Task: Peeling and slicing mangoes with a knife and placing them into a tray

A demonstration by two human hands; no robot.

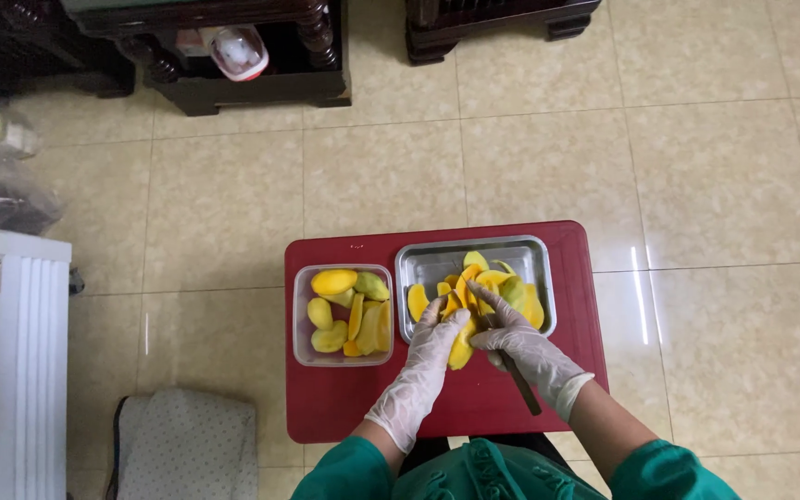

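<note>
Squarely between both grips: mango [461, 350] (peeled)

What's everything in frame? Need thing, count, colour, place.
red table: 1, red, centre, on the tiled floor
metal tray: 1, silver, right half of the table
mango slices: several, yellow with green skin, in the tray
plastic tub: 1, clear, left half of the table
mango pieces: several, yellow-green, in the tub
mango piece in hand: 1, yellow, over the tray's near edge
knife: 1, dark, in the right hand
cushion: 1, pale dotted, floor lower left
white appliance: 1, left edge
dark furniture: 2 pieces, top
left hand: white glove, on the mango piece
right hand: white glove, holding the knife
</note>
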